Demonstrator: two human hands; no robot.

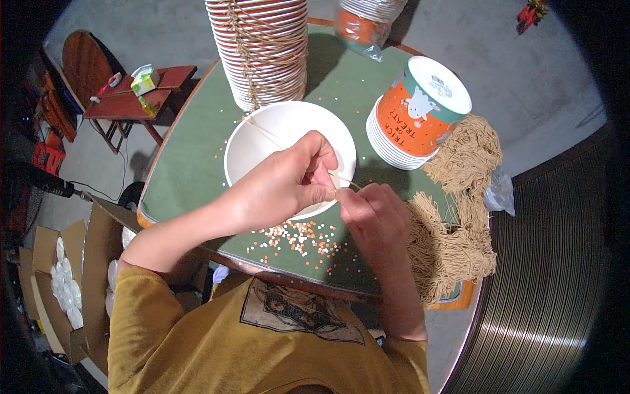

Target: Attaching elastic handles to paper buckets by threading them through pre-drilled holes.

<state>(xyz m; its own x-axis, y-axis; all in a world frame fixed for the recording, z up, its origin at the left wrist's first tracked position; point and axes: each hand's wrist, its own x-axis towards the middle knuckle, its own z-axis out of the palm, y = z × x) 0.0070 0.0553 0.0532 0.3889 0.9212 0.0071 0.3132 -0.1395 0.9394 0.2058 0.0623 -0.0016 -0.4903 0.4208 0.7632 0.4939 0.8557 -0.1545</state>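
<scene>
Both hands meet over the right part of a white round bucket (248, 157) whose open top faces me. My left hand (292, 174) is pinched, thumb and fingers together, on a thin tan string (346, 180). My right hand (375, 213) has its fingertips closed on the same string beside the bucket's right rim. Another stretch of string runs from the bucket's far left rim toward my left hand. Whether a knot sits between the fingertips is hidden. Small orange and white paper dots (298, 240) lie scattered in front of the bucket.
A tall stack of nested buckets (262, 56) with string handles stands behind. At right are upside-down orange buckets (410, 115) and bundles of tan string (453, 256). A plastic-wrapped stack (367, 26) stands at the far edge. Cardboard boxes (98, 262) and a red bench (167, 82) are left.
</scene>
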